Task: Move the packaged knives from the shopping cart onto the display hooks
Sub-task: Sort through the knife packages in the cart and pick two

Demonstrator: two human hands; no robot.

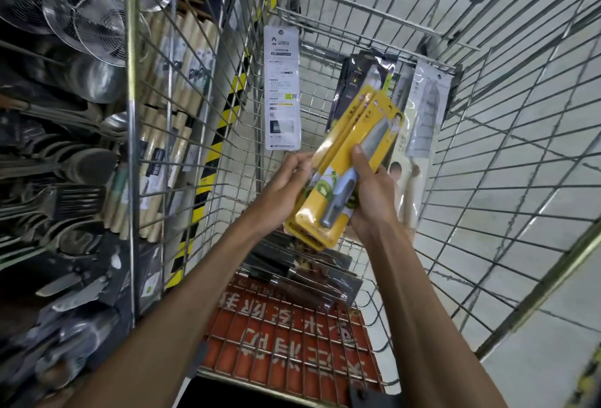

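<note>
Both my hands hold a small stack of yellow knife packs [349,160] above the wire shopping cart [406,59]. My left hand [286,184] grips the stack's left edge. My right hand [370,189] holds its right side, thumb laid across the front pack, where a grey-handled knife shows. More packaged knives stay in the cart: a white pack [282,88] leaning on the left wall, a black pack [357,82] and a pale pack [422,121] at the far end, and dark packs [312,277] on the floor under the stack.
A display rack on the left carries hanging strainers [94,30], spatulas and ladles [58,173], wooden rolling pins [182,88] and packaged knives [81,284]. A red plastic panel [286,336] lies at the cart's near end. Pale tiled floor shows through the wire.
</note>
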